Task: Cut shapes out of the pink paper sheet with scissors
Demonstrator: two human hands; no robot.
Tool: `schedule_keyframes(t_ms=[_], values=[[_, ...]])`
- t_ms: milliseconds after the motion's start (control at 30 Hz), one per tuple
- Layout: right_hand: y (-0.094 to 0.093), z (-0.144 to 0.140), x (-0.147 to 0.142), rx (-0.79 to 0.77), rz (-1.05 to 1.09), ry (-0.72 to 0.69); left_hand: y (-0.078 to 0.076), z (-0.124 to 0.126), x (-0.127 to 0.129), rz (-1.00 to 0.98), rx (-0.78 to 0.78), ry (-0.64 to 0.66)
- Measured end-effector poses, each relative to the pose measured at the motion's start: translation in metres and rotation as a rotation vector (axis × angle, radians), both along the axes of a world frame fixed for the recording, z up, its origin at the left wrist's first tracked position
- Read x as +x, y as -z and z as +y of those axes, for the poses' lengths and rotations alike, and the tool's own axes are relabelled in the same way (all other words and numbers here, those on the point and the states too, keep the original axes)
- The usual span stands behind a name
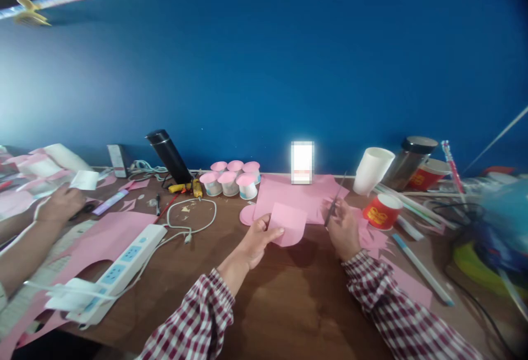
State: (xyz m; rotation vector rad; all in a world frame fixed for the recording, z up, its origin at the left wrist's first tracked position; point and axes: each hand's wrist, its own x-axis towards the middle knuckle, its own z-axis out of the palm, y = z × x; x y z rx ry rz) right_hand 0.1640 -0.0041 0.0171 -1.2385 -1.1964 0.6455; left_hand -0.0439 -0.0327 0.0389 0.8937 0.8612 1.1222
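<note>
Left hand: the left hand [256,241] pinches the pink paper [287,223] by its lower left corner, thumb on top, fingers beneath, and lifts it just above the table [272,299].
Right hand: the right hand [343,228] is closed around the scissors [335,201], blades pointing up and away.
Pink paper: a small sheet with a rounded lower edge, held between the two hands; its right edge is near the scissors, and whether the blades touch it cannot be told.
Pink sheet: a larger pink sheet [305,192] lies flat behind the held paper, partly hidden by it.
Cups: six small pink-topped cups [231,178] stand in a cluster to the left of the sheet; a red cup [381,211] stands just right of the right hand, a white cup [372,170] leans behind it.
Flasks: a black flask [169,156] tilts by the wall; a steel flask [410,162] leans at right.
Power strip: a power strip [124,269] lies at left on pink scraps.
Co-worker: another person's hand [61,206] rests at far left, well apart.
</note>
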Motion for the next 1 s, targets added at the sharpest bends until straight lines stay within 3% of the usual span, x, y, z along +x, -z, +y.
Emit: schedule_keyframes(t_ms=[100, 367, 567, 1000], values=[[-0.001, -0.001, 0.0, 0.031, -0.157, 0.043, 0.001, 0.005, 0.006, -0.036, -0.033, -0.057], [0.003, 0.005, 0.006, -0.017, -0.103, 0.092, 0.004, 0.023, 0.035, -0.186, -0.1, -0.174], [0.0, 0.0, -0.003, -0.122, 0.297, -0.037, 0.008, 0.032, 0.051, -0.227, -0.16, -0.216], [0.006, 0.005, -0.009, -0.087, 0.478, -0.153, 0.019, 0.028, 0.057, -0.274, -0.112, -0.151]])
